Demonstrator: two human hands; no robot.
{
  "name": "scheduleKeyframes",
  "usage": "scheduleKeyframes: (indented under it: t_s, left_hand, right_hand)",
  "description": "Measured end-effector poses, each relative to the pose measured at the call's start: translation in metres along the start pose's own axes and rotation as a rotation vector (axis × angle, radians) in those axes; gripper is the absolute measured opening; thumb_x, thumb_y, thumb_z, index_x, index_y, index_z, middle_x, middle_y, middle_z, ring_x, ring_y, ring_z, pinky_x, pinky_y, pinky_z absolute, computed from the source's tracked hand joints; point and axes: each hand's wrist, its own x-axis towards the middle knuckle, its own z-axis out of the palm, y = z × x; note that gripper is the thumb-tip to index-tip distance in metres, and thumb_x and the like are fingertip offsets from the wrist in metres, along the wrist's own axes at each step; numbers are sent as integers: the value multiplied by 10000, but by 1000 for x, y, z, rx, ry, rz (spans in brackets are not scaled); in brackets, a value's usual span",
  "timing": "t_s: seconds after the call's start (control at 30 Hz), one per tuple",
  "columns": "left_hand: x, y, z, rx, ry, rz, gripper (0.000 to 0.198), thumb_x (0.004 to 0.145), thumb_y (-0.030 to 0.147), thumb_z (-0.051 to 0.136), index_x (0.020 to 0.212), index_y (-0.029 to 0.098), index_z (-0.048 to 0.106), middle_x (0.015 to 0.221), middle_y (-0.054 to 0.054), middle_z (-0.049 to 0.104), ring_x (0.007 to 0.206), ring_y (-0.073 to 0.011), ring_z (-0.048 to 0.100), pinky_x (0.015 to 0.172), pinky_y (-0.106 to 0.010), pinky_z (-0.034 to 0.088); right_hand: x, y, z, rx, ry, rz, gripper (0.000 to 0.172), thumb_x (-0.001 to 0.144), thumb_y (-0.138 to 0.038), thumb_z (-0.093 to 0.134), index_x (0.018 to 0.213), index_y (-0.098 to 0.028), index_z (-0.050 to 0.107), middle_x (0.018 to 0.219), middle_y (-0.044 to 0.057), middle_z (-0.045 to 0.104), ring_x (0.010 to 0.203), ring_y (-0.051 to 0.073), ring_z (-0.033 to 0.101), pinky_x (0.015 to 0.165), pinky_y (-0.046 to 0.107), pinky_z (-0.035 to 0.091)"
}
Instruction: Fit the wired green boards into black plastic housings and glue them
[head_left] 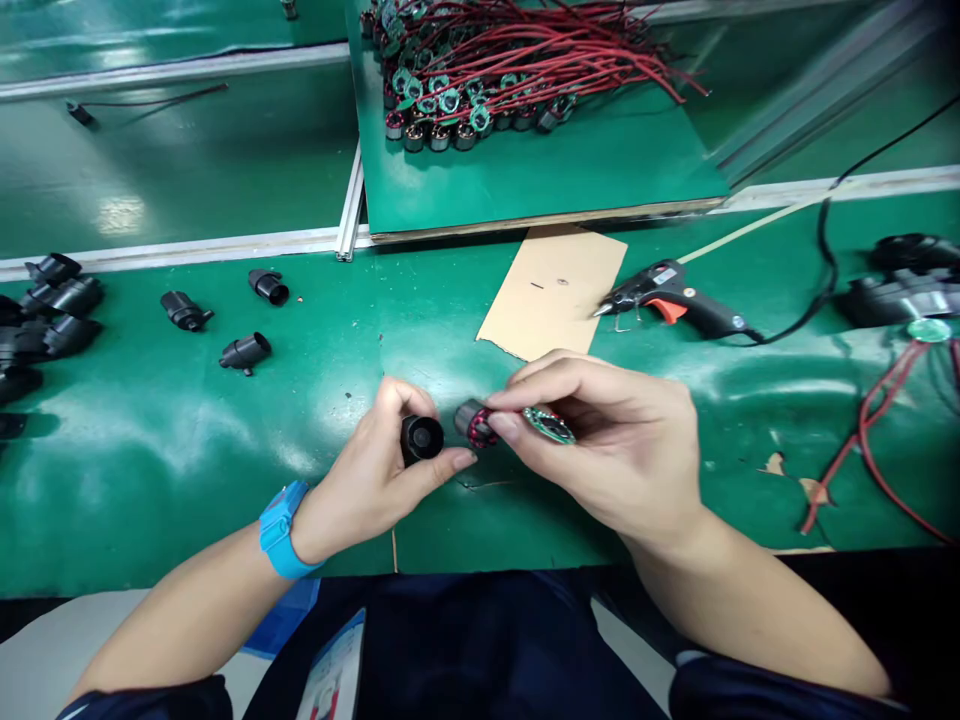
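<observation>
My left hand (382, 465) is wrapped round a black plastic housing (421, 439), whose round open end faces up and to the right. In my right hand (611, 440), thumb and fingertips pinch a small motor stator (475, 423) with red windings. A green circuit board (550, 425) sits against the fingers of that hand, beside the stator. The stator is just right of the housing's mouth, with a small gap between them. My right palm hides whatever wires run from the board.
Three black housings (247, 351) lie loose at left, near a pile of them (52, 310). A glue gun (675, 298) rests by a piece of cardboard (555, 285). Stators with red wires (480, 90) crowd a raised green board (525, 190). More black parts (907, 285) lie right.
</observation>
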Motion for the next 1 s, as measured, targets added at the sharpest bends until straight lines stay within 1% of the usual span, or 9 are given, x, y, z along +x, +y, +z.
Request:
scheduleKeyframes:
  t_s: [0.13,0.23,0.37,0.47,0.6,0.73,0.83,0.93,1.0]
  left_hand:
    - [5,-3,-4,26,-96,29,403,784,435,848,912,221,532,959,0,519,871,-154,516,734,-284,441]
    - [8,-2,-7,-92,-134,-65,474,672,421,925,966,220,612,947,-8,576,861,-164,571,709,-277,476]
    - [9,-1,-10,-308,-197,-185,435,704,310,918,996,207,612,891,-8,685,805,-158,658,707,-270,537]
    - [9,-1,-11,-328,-253,-189,334,748,305,885,979,189,673,894,-24,709,794,-161,687,730,-280,579]
    - [12,-2,-13,-277,-302,-132,306,804,339,837,1050,188,738,1070,-75,692,907,-191,713,801,-296,615]
    - [15,0,-16,-188,-371,-60,289,855,351,789,1094,193,747,1032,-77,709,852,-181,692,750,-278,584]
    - [17,2,-18,-82,-404,12,244,904,356,736,1087,195,736,971,-58,699,808,-163,647,717,-263,527]
    - [16,1,-15,-7,-424,76,209,866,359,778,968,190,708,929,-36,664,860,-175,628,755,-270,501]
    - [14,-1,-13,4,-391,54,319,795,362,845,999,196,664,986,-40,669,901,-188,631,769,-280,500]
  right_hand:
    - [3,-2,-5,92,-150,101,36,815,-203,802,834,-192,773,730,26,714,594,123,617,491,247,450]
    - [6,2,-8,114,-227,146,78,822,-255,812,825,-186,776,728,30,713,593,119,616,487,233,461]
    - [8,5,-9,132,-334,191,88,827,-266,806,828,-184,773,743,29,720,616,127,640,500,230,488]
    - [8,5,-9,138,-399,205,33,820,-193,783,842,-175,768,756,28,726,634,133,656,516,232,495]
    - [7,3,-11,37,-414,123,119,812,-107,739,907,-167,780,808,26,729,669,126,657,559,234,497]
    - [7,1,-18,-107,-446,-13,203,777,-61,746,943,-173,778,818,1,720,625,93,611,541,217,453]
    - [6,2,-19,-155,-475,-42,192,804,-81,745,971,-169,776,850,8,732,647,96,631,559,217,463]
    - [4,3,-17,-146,-498,-57,131,870,-149,737,996,-160,773,874,30,732,698,107,656,595,219,488]
    - [5,4,-16,-105,-518,-38,172,884,-165,738,1053,-178,766,912,31,734,718,108,664,601,216,501]
